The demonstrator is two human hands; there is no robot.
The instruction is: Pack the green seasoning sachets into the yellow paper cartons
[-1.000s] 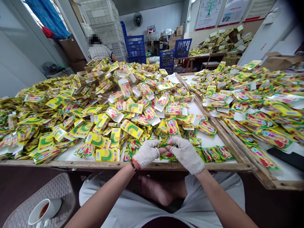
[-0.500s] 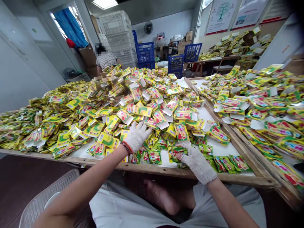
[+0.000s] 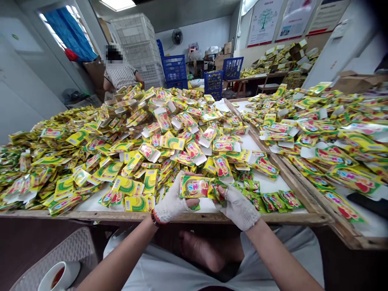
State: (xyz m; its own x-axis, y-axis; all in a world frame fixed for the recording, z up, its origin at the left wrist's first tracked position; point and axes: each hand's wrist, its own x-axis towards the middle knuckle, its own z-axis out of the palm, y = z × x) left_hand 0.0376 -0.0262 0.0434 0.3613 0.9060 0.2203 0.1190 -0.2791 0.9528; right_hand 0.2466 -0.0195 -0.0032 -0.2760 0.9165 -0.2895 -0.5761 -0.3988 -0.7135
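The left hand's grip pinches one yellow box over the worktop's front edge. The right hand's grip pinches green packaging at the box's end, too hidden to count.

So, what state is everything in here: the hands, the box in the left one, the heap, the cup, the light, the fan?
Box: held lengthwise between the hands
Left hand: gloved, gripping the box
Right hand: gloved, pinching green packets
Green packets: at the box's end, how far inside unclear
Loose boxes: heaped, several open-ended
Cup: upright, containing reddish-brown liquid
Ceiling light: lit
Fan: can't tell if running
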